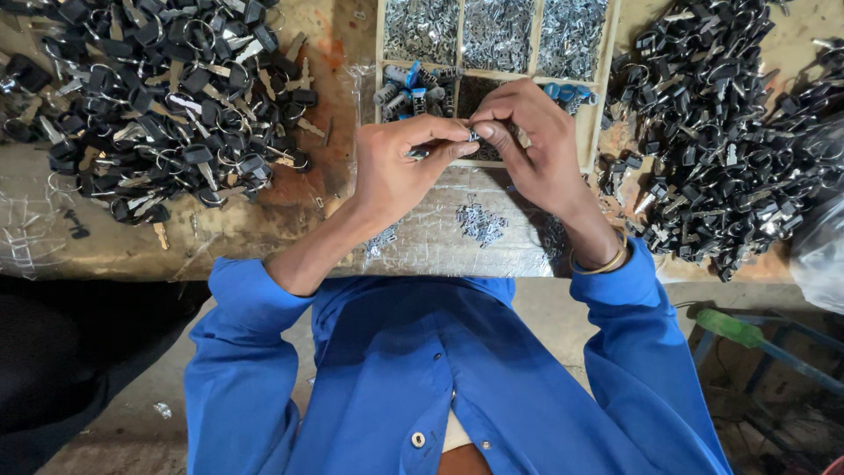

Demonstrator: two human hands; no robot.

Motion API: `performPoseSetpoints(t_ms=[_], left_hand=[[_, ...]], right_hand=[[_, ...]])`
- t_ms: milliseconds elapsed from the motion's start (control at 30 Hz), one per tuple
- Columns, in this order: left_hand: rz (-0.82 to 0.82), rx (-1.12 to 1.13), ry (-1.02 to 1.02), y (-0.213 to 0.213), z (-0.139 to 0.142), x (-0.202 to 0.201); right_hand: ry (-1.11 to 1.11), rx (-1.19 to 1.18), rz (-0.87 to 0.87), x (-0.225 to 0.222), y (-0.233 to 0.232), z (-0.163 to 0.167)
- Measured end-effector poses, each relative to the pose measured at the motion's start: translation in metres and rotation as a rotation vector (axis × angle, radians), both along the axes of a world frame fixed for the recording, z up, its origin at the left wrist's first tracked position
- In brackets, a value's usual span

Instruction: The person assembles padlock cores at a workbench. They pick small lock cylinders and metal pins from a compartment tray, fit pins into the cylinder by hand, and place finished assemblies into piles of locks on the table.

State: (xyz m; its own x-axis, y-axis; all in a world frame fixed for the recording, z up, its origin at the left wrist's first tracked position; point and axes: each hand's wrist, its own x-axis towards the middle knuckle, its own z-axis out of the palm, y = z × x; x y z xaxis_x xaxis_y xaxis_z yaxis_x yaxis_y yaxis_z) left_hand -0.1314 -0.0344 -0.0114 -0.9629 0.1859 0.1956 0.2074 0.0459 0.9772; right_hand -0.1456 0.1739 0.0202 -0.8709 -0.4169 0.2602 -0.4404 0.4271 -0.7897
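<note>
My left hand (400,167) and my right hand (532,145) meet above the workbench, fingertips pinched together on a small metal part (472,135). The left hand also grips a small dark piece (420,153) under its fingers. Just beyond the hands lies a wooden compartment tray (603,88) with small silver metal bits in the far sections and dark and blue pieces in the near ones. A little cluster of silver parts (481,222) lies on the shiny sheet below my hands.
A big heap of black-headed keys on rings (158,97) covers the left of the bench. Another heap of black keys and parts (730,132) fills the right. A clear plastic bag (822,246) sits at the far right edge. My blue sleeves and shirt fill the lower view.
</note>
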Motion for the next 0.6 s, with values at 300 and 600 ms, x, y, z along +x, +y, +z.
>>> performPoseSetpoints(t_ms=[300, 600], left_hand=[[-0.012, 0.017, -0.005, -0.0007, 0.0004, -0.0003], [-0.001, -0.015, 0.008, -0.0013, 0.0015, -0.0013]], right_hand=[[0.099, 0.074, 0.064, -0.0025, 0.0034, 0.0016], [0.036, 0.018, 0.067, -0.0020, 0.0083, 0.0065]])
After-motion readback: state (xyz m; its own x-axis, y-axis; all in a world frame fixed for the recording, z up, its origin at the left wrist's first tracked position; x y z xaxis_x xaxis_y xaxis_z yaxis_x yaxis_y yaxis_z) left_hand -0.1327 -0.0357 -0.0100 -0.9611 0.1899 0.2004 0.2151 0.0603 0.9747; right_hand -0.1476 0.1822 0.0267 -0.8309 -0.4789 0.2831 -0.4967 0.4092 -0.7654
